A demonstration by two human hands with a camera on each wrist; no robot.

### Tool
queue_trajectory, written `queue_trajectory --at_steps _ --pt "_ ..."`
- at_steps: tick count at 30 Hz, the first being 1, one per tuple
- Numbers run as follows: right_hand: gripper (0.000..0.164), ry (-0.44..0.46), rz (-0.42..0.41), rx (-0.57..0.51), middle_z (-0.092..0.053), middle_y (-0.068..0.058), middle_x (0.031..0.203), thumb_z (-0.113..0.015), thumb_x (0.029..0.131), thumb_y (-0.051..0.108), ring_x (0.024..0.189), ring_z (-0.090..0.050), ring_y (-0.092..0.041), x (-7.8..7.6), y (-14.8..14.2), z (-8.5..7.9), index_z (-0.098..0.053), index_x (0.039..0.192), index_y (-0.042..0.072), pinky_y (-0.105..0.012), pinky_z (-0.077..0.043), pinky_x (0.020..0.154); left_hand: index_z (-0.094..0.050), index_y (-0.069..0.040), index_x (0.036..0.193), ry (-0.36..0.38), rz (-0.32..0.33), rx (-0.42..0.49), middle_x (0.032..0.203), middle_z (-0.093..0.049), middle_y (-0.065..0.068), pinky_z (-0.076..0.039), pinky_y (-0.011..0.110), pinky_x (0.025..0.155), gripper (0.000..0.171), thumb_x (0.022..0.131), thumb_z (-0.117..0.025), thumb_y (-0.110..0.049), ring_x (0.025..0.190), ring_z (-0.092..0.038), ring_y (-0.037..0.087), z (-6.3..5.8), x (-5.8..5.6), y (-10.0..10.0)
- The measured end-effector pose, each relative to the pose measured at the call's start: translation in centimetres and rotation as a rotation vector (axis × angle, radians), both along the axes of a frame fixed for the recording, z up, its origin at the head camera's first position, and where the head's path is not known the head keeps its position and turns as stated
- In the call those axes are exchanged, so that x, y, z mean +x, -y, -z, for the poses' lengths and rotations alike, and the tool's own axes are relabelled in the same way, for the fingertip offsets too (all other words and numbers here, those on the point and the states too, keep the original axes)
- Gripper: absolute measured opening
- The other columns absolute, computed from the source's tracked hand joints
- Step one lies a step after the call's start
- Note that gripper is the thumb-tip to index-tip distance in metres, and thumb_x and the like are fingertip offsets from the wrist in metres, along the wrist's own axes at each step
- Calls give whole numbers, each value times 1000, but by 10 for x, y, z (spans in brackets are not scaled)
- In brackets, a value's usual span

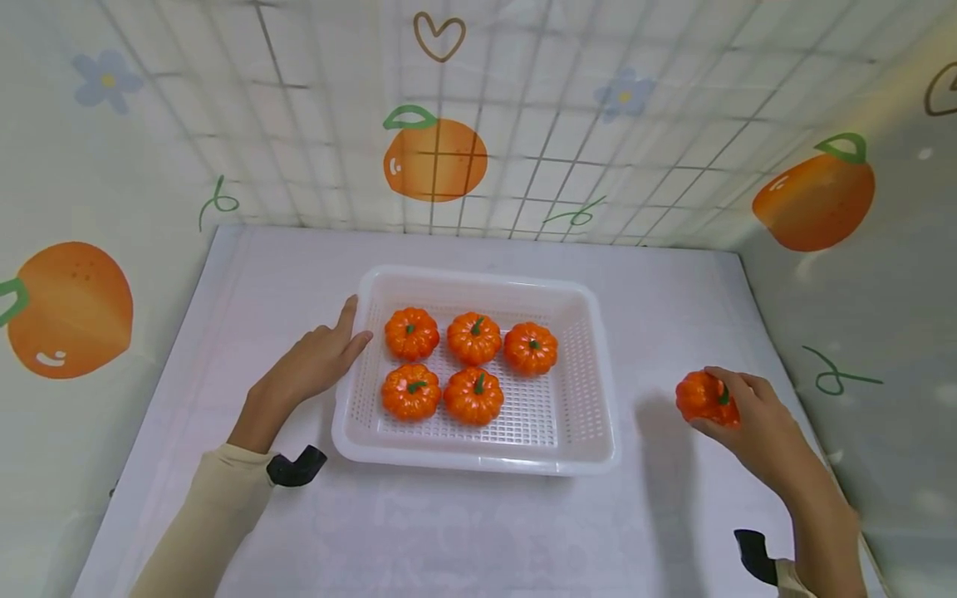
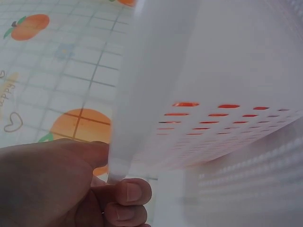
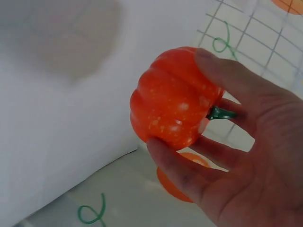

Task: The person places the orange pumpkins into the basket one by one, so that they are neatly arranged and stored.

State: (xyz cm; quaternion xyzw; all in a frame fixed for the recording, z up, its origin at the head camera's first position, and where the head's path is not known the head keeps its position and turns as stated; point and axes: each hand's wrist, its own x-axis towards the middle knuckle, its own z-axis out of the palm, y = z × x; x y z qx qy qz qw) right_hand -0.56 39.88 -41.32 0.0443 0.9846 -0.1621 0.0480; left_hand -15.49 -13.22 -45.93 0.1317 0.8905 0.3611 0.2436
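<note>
On the right side of the table, my right hand (image 1: 763,423) grips a small orange toy pumpkin (image 1: 703,397) with a green stem. In the right wrist view, thumb and fingers press the sides of this pumpkin (image 3: 173,101), its stem towards the palm. My left hand (image 1: 317,357) is at the left rim of a white plastic basket (image 1: 478,461). Seen from the left wrist, its thumb and curled fingers (image 2: 128,191) pinch the basket's rim (image 2: 118,163). Several similar pumpkins (image 1: 474,397) sit inside in two rows, stems mostly up, towards the basket's left and middle.
The basket stands on a white table (image 1: 463,531). Behind and beside the table hang pale sheets (image 1: 516,100) printed with a grid and oranges. A shadow (image 1: 669,473) falls on the table between the basket and my right hand.
</note>
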Motion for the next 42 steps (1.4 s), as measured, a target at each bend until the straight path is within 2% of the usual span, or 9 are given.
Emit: queue_trajectory --at_steps 7,15,21,26,35,42 --pt "71 -15 -32 -13 -34 -40 134 -78 86 14 105 -46 -59 -12 8 -9 -40 145 -1 -69 -49 77 10 -20 160 0 4 0 79 -66 8 -59 39 58 79 105 -39 -49 62 -69 16 -1 0 0" --pt "74 -48 -74 -18 -35 -38 135 -81 82 8 108 -47 -57 -25 24 -19 -42 145 0 -67 -49 78 7 -23 160 35 -27 15 79 -67 8 -59 41 58 78 104 -37 -53 62 -70 18 -1 -1 0" --pt "73 -69 -128 -28 -37 -34 138 -82 82 9 109 -49 -53 -35 40 -32 -43 144 4 -68 -48 81 10 -20 160 7 2 -10 80 -66 8 -59 40 58 79 105 -39 -49 62 -69 17 -1 -1 0" --pt "73 -51 -160 -44 -36 -32 141 -82 82 9 110 -50 -52 -43 57 -41 -44 145 7 -67 -49 81 11 -19 160 -6 16 -22 80 -65 9 -59 39 58 80 105 -40 -48 62 -68 17 -2 -2 0" --pt "76 21 -211 -63 -30 -29 150 -82 83 14 118 -50 -53 -59 92 -50 -44 148 15 -60 -52 80 11 -22 160 18 -1 -9 80 -65 9 -59 40 58 79 105 -39 -49 62 -69 17 -1 -2 0" --pt "75 64 -280 -62 -34 -22 149 -82 84 15 120 -52 -44 -71 111 -52 -44 148 18 -57 -54 82 11 -19 160 7 10 -16 81 -65 9 -59 38 59 80 105 -40 -48 63 -68 17 -2 -3 1"
